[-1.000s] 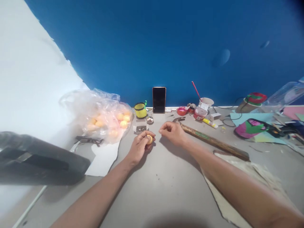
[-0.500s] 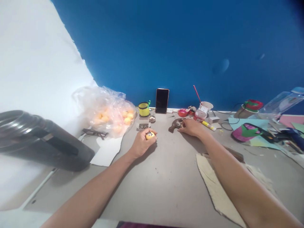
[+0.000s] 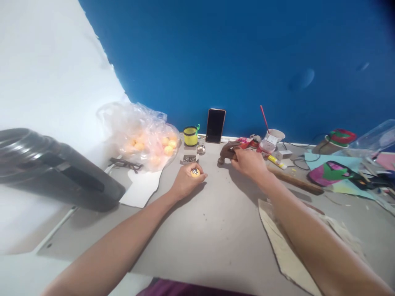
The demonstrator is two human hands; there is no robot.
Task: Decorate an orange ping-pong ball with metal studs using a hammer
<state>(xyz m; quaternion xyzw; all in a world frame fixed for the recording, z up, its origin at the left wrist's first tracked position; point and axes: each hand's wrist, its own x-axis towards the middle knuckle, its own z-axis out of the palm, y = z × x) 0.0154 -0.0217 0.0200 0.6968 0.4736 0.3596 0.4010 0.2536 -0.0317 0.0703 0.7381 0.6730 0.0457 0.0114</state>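
Note:
My left hand (image 3: 182,183) is closed around a small yellow ball (image 3: 195,172) that has dark and silvery marks on its upper side. The ball is held low over the table. My right hand (image 3: 250,163) grips a hammer (image 3: 227,151) close to its brown metal head. Its wooden handle runs back to the right behind my wrist, and the head looks raised a little off the table. Just beyond my left hand lie a small flat piece covered in silvery bits (image 3: 189,158) and a shiny round metal item (image 3: 201,149).
A plastic bag of orange-yellow balls (image 3: 145,139) and a large dark bottle (image 3: 58,168) stand at left. A phone (image 3: 215,125) leans on the blue wall beside a yellow cup (image 3: 190,136). White cups (image 3: 277,134), a glue tube (image 3: 277,162) and a cloth (image 3: 279,242) are at right.
My right hand has closed on the hammer and lifted its head, and the handle has swung into view beyond my wrist. The ball stays in my left hand. The camera view has shifted slightly.

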